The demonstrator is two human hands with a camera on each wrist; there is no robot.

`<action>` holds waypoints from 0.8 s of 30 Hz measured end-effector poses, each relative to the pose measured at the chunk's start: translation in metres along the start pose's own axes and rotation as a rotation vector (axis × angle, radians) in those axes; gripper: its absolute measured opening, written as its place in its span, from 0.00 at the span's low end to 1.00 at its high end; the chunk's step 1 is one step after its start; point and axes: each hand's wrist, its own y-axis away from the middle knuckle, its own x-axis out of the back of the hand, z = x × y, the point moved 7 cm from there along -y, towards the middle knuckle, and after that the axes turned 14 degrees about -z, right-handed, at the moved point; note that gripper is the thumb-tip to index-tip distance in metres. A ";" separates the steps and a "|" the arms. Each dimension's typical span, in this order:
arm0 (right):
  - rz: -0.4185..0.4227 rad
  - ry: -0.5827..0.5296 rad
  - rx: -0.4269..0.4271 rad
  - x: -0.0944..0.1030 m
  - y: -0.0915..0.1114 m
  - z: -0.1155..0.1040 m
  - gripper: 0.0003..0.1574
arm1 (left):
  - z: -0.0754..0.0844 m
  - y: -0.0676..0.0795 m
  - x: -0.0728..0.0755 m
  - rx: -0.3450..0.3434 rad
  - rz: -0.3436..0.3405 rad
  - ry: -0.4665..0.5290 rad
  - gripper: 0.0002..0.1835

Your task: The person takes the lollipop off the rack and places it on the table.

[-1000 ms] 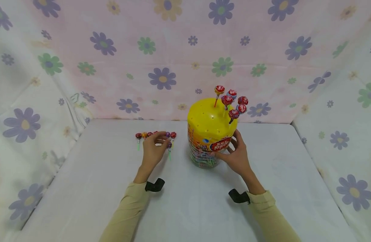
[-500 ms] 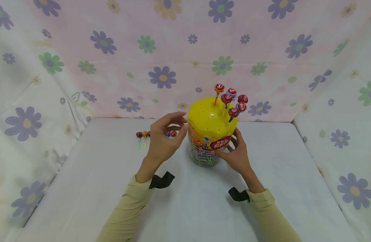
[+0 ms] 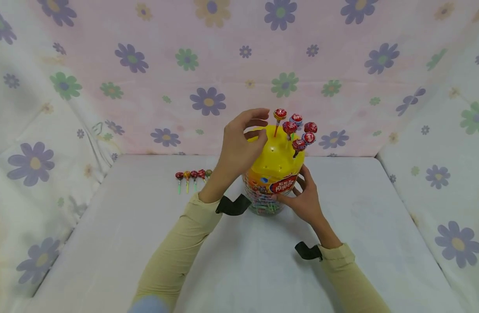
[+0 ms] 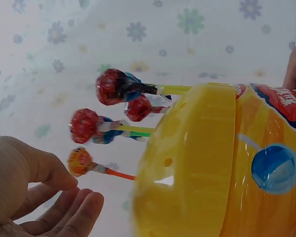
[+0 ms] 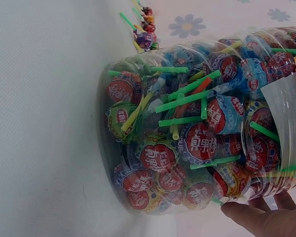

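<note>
A clear jar (image 3: 264,204) full of wrapped lollipops stands on the white table, topped by a yellow lid (image 3: 278,150) with small holes. Several lollipops stick upright out of the lid; the orange-wrapped lollipop (image 4: 80,162) is nearest my left hand (image 3: 241,141). That hand hovers at the lid's left side, thumb and fingers bent and apart, nothing between them; its fingertips are close to the orange lollipop's head. My right hand (image 3: 303,200) grips the jar's right side, thumb in front and fingers behind. The right wrist view has its fingers (image 5: 266,217) against the clear wall.
A row of lollipops (image 3: 194,174) lies on the table to the left of the jar, its right end hidden behind my left forearm. Flower-patterned cloth (image 3: 208,100) hangs at the back and both sides of the table.
My left hand has left a purple lollipop at the row's right end, moving right and up to the lid. My right hand has stayed on the jar.
</note>
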 end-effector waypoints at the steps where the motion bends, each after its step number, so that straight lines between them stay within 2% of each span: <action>1: -0.001 0.001 -0.001 0.000 0.000 0.000 0.59 | -0.003 -0.004 -0.002 0.025 -0.006 0.021 0.21; 5: -0.001 0.000 0.005 0.000 0.000 -0.001 0.59 | -0.013 -0.014 -0.009 0.078 -0.033 0.074 0.20; 10: 0.001 0.005 0.015 0.000 0.000 -0.001 0.59 | -0.018 -0.022 -0.014 0.064 -0.048 0.076 0.19; 15: -0.002 0.005 0.007 0.000 0.000 -0.001 0.59 | -0.019 -0.024 -0.016 0.057 -0.047 0.065 0.18; 18: -0.001 0.008 0.008 0.000 0.000 -0.001 0.59 | -0.019 -0.024 -0.016 0.022 -0.025 0.064 0.17; 22: 0.002 0.018 0.005 -0.001 0.000 -0.001 0.58 | -0.014 -0.023 -0.009 -0.058 0.033 0.079 0.17; 24: 0.004 0.017 0.009 0.000 -0.002 0.009 0.59 | -0.011 -0.021 -0.002 -0.095 0.067 0.089 0.17</action>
